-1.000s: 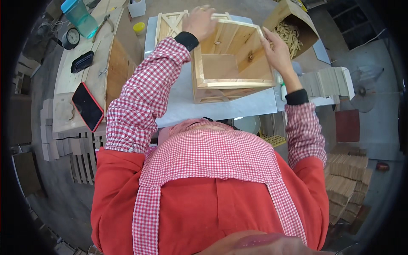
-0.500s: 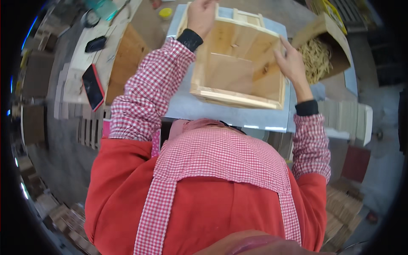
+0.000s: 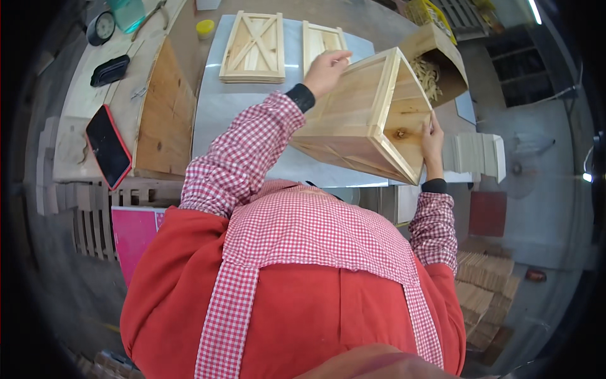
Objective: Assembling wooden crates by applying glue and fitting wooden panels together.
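A pale wooden box (image 3: 353,104) is tilted over the table, its open end facing right and a knotty inner wall showing. My right hand (image 3: 432,145) is closed on the rim of that open end, thumb inside. At the box's far left edge, my left hand (image 3: 325,72) has its fingers bent over the wood; the fingertips' contact is partly hidden. Beyond the box lie a stack of wooden panels with crossed slats (image 3: 252,47) and a second framed wooden panel (image 3: 320,41), partly covered by my left hand.
A cardboard carton (image 3: 451,63) of wood shavings stands beyond the box at right. On the left bench (image 3: 148,107) are a red-edged phone (image 3: 108,147), a black tray (image 3: 110,71) and a round dial (image 3: 101,28). A stack of white sheets (image 3: 476,155) is near my right hand.
The box has been turned so its opening faces right instead of up toward me. My left hand has come nearer, and the panels behind have come into view.
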Demonstrator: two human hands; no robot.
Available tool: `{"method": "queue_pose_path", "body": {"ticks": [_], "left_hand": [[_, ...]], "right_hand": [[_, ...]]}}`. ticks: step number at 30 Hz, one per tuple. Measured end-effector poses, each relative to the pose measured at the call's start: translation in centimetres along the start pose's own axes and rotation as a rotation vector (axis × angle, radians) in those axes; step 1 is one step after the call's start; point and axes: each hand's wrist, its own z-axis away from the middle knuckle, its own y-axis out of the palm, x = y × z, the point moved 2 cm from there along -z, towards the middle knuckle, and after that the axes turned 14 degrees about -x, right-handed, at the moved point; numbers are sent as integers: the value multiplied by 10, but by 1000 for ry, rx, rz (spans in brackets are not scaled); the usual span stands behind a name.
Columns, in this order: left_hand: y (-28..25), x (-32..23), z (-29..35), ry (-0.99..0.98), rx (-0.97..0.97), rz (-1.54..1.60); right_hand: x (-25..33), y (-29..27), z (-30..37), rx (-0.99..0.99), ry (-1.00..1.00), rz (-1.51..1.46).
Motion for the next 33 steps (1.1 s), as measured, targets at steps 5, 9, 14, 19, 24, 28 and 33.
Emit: {"method": "queue_pose_path", "body": {"ticks": [5,9,14,19,24,28,33], "left_hand": [[42,-2,11,347,107,-214],[49,-8,20,540,62,-350],[50,-9,18,573,67,-435],[48,-11,4,431,89,-472],[50,-13,16,544,109,-440],[53,-16,22,657,81,-502],[53,-2,12,559,19,-496]], "right_hand": [[3,-13,15,-47,30,3],[5,-17,20,-48,47,10],[7,-17,25,-44,43,-4],[5,-20,24,-26,51,7],[1,-23,29,-52,17,-70],[7,-24,30,-15,77,-52],[1,-26,33,-30,72,-109]]}}
